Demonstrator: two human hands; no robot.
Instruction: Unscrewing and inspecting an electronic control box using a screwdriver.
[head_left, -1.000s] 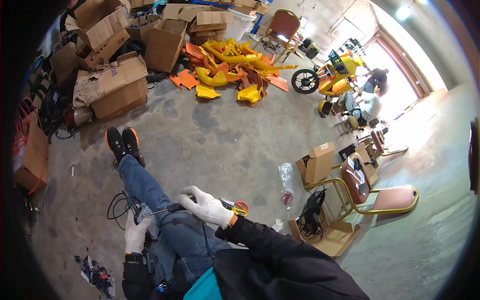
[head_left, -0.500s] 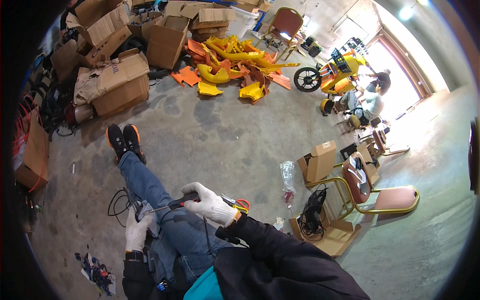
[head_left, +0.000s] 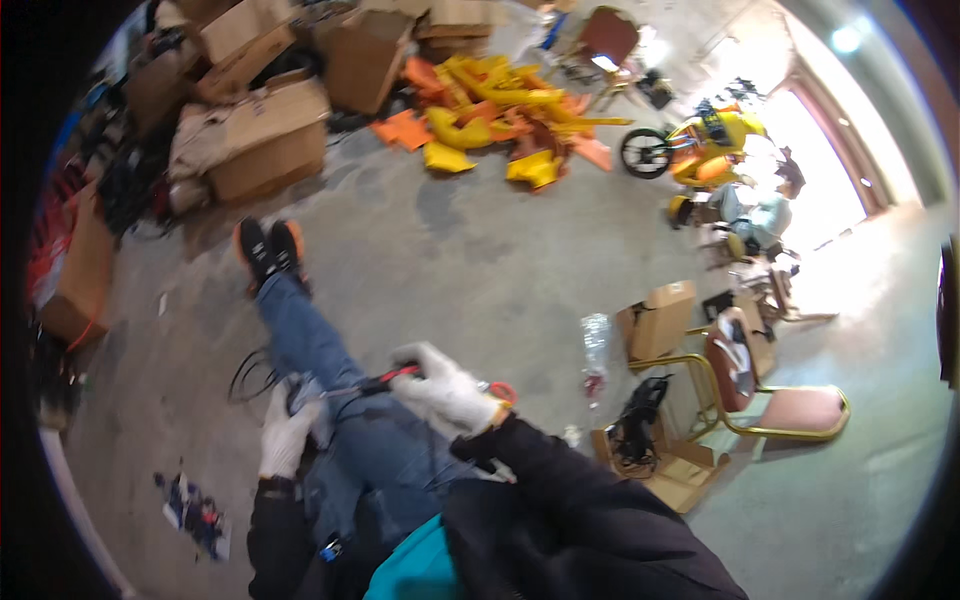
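My gloved left hand [head_left: 287,437] is closed around a small grey part [head_left: 302,388], held over my thigh. A thin black cable [head_left: 250,377] loops out beside it. My gloved right hand [head_left: 447,390] grips a screwdriver with a red and black handle [head_left: 374,386]. Its shaft points left and reaches the grey part; motion blur hides whether the tip sits in a screw. Behind the right wrist shows a red-orange looped handle [head_left: 503,393] of some tool. My outstretched legs in jeans [head_left: 310,325] lie under both hands.
Cardboard boxes [head_left: 268,145] stand at the far left, beside a heap of yellow and orange panels [head_left: 490,115]. A yellow scooter [head_left: 715,140] and a seated person [head_left: 765,215] are far right. Nearer right lie a tipped chair [head_left: 790,412] and an open box [head_left: 685,478] with black cables.
The whole view has shifted, so the surroundings appear further right and slightly higher, with blur. Both hands keep their holds on the grey part and the screwdriver.
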